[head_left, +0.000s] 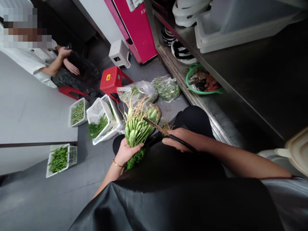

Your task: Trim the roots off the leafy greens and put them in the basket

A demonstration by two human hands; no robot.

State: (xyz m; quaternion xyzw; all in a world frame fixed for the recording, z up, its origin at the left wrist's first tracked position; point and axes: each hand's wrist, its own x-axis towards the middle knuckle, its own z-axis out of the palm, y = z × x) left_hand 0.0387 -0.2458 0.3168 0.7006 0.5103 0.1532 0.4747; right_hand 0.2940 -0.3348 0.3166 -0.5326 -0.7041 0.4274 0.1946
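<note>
My left hand (128, 151) is closed around a bunch of leafy greens (137, 130), its pale stems and orange-brown roots pointing up and away from me. Feathery green leaves hang below the fist. In my right hand (181, 139) is a pair of scissors (158, 127) with black handles and brownish blades. The blade tips reach the right side of the bunch, close to the stems; whether they touch I cannot tell. Behind the bunch, a clear plastic bag of greens (138, 91) and another bag of greens (166, 89) lie on the floor.
White baskets (99, 110) with greens, a basket of green peppers (59, 159) and a tub of green beans (78, 112) stand to the left. A red stool (111, 80) is ahead. A seated person (51, 61) is at upper left. Metal shelving (240, 64) flanks my right.
</note>
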